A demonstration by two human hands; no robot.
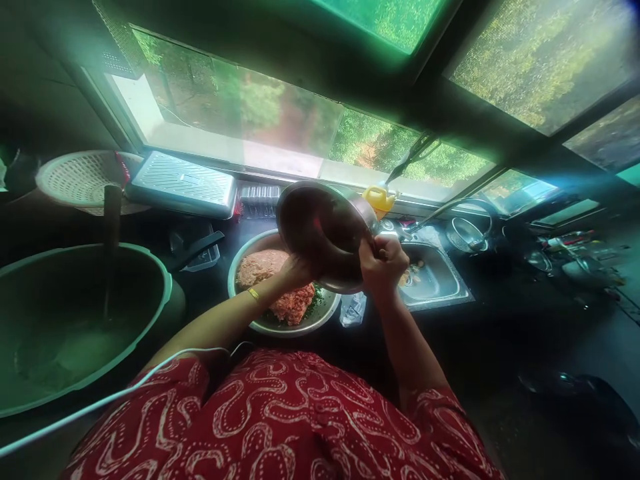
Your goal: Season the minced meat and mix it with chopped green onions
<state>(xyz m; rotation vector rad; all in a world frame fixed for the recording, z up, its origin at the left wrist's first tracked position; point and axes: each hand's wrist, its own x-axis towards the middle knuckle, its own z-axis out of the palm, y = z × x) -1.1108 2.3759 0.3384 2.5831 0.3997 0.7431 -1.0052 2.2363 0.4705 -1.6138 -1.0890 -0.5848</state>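
Both forearms stretch forward from the red patterned sleeves and meet over the counter. The right hand is clenched around the rim of a round steel pan, with the knuckles up and the thumb side turned toward the left hand. The left hand presses against the lower rim of the same pan; its fingers are hidden behind the metal, so I cannot tell how firmly it grasps. A thin yellow bangle sits at the left wrist.

The pan is tilted steeply, its open mouth facing down and toward the person, and its inside is dark and shiny. Just below both hands stands a wide metal bowl that holds a rough, reddish-brown mass of minced mixture with some chopped green herbs at the edge. The pan hangs above this bowl, and I cannot tell if they touch.

To the right of the right hand lies a steel sink. Far to the left of the left hand stands a big green tub.
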